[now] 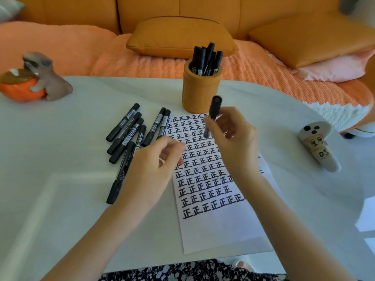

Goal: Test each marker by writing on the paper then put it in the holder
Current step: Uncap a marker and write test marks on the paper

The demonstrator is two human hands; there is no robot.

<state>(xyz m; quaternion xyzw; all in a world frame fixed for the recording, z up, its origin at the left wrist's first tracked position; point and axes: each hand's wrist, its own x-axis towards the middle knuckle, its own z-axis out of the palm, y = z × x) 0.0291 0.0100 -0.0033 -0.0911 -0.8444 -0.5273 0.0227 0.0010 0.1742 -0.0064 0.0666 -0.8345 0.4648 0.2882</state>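
Nearest in, the paper (215, 230) lies at six o'clock on the white table (67, 179), with rows of black characters packed down most of it. The left hand (150, 165) hovers over the sheet's nine o'clock edge, fingers loosely curled, nothing visible in them. Just past it, toward one o'clock, the right hand (233, 142) is clamped round a black marker (214, 109); the barrel stands nearly upright, its lower end blurred above the written rows. At nine to ten o'clock of the sheet, loose markers (129, 132) lie bunched on the table, one running in under the left hand. At twelve o'clock the tan holder (199, 92) stands right at the paper's top edge, with stored markers (207, 57) upright inside. Farther out sit an animal figurine (46, 78) at ten o'clock, a white labelled object (318, 147) at three, and an orange cushion (180, 37) beyond
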